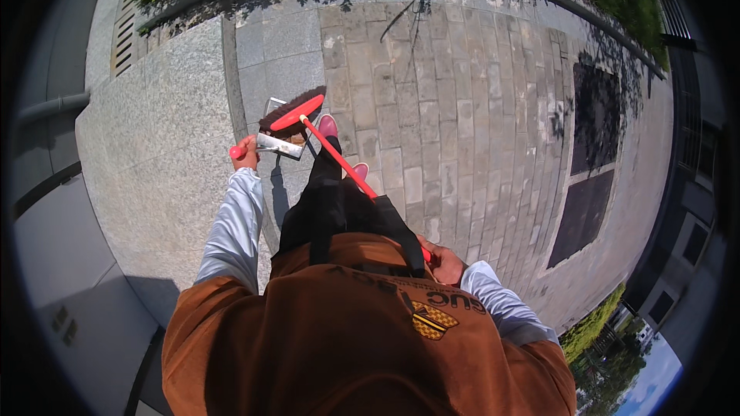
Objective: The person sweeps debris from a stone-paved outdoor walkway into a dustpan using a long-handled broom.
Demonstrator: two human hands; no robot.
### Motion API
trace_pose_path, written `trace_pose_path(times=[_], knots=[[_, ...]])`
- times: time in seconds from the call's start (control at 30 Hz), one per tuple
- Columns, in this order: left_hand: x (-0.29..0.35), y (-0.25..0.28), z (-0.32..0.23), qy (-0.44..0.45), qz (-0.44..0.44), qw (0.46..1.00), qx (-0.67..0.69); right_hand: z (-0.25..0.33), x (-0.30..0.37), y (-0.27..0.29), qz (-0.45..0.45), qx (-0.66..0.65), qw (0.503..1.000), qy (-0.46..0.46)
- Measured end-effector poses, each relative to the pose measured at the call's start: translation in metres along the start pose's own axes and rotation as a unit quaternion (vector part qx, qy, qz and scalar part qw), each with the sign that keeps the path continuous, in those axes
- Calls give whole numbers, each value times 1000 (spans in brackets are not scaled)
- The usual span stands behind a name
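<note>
Farther left, the left hand (247, 156) holds a silvery metal dustpan (280, 145) with a red grip (236, 152); nearer right, the right hand (447, 263) holds a long-handled red broom (339, 156).

red broom (333, 150), dark bristles (269, 119); silvery dustpan (279, 145), red handle (236, 152); brown shirt (324, 339), yellow-checked emblem (432, 321).

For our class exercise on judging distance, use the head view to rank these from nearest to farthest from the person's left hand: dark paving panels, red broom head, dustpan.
1. Dustpan: nearest, its handle gripped in the left hand.
2. Red broom head: just ahead and to the right.
3. Dark paving panels: farthest, well off to the right.
</note>
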State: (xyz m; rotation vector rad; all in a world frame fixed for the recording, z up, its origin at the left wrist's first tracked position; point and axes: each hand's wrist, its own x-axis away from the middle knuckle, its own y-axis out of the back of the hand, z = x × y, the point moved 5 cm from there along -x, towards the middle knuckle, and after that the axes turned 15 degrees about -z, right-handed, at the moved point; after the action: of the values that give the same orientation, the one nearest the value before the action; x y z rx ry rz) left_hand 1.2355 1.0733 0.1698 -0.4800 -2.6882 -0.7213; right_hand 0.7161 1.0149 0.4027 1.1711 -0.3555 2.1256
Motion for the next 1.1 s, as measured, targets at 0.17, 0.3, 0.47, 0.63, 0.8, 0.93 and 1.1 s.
trace_pose_path(times=[0.17, 0.3, 0.47, 0.63, 0.8, 0.93, 1.1], knots=[[0, -6, -14, -29, 20, 999, 29, 64, -65, 47, -99, 101, 989, -50], [-3, -26, -37, -36, 50, 998, 22, 73, -120, 54, -176, 172, 969, 5], [-24, -56, -32, -42, 75, 996, 5, 29, -84, 21, -137, 142, 980, 8], [-16, -93, -57, -61, 123, 990, -37, 13, -2, 7, -59, -11, 995, -79], [1, -118, -96, -85, 161, 981, -69, 7, 0, 48, -182, -145, 967, -105], [2, -161, -122, -126, 199, 969, -81, 15, -79, 111, -302, -202, 928, -85], [-11, -212, -128, -157, 220, 952, -142, 10, -108, 101, -337, -158, 922, -103]])
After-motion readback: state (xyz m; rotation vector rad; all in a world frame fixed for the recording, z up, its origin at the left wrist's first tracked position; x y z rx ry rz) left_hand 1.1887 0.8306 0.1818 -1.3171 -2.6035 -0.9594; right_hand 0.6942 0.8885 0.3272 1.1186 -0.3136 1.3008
